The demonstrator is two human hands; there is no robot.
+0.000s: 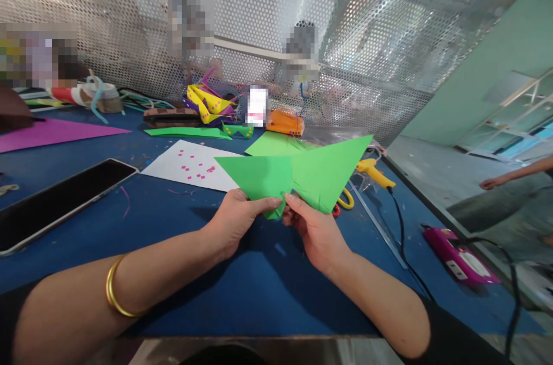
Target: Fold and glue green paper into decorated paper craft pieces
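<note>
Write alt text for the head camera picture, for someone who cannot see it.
Two bare hands, left hand and right hand, pinch a folded green paper above a blue table. Around it lie a white sheet dotted with pink bits, a dark phone, a yellow glue gun, and a pink device at the right edge.

The person's left hand (pixel 235 218) and right hand (pixel 313 232) are both bare, with no gloves or rings to be seen. Around the left forearm, a little way up from the wrist, sits a plain, smooth gold bangle (pixel 113 295), narrow and rounded in section. Both forearms are uncovered, and dark, black-looking sleeves (pixel 458 342) begin only near the elbows, at the lower corners of the view, where their cut cannot be made out.
</note>
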